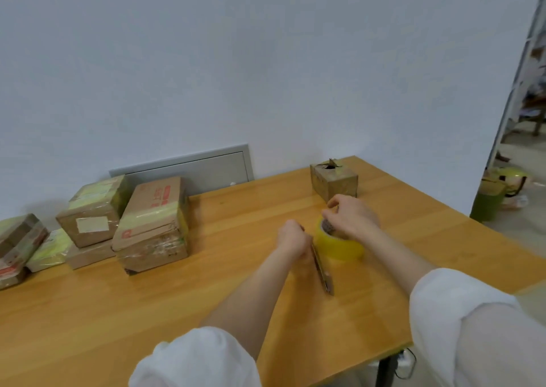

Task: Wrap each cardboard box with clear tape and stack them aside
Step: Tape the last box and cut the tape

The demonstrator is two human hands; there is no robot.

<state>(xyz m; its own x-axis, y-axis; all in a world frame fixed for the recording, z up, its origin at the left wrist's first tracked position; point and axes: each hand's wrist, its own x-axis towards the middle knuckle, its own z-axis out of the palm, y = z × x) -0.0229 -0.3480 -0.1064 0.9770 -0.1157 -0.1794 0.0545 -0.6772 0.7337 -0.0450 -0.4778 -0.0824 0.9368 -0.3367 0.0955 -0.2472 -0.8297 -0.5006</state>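
A yellowish roll of clear tape (342,246) lies flat on the wooden table (147,312) near its middle. My right hand (351,215) rests on top of the roll, fingers curled at its far rim. My left hand (292,238) grips a utility knife (323,271) just left of the roll, its long body pointing back toward me. A small cube-shaped cardboard box (334,181) with a torn hole in its top stands behind the roll. Taped boxes are stacked at the left: a large double stack (153,227) and a smaller box (91,209) on flat ones.
More taped parcels (20,244) lie at the table's far left edge. A grey panel (189,168) leans on the white wall behind the boxes. Off the table's right side, a green bin (487,200) stands on the floor by a doorway.
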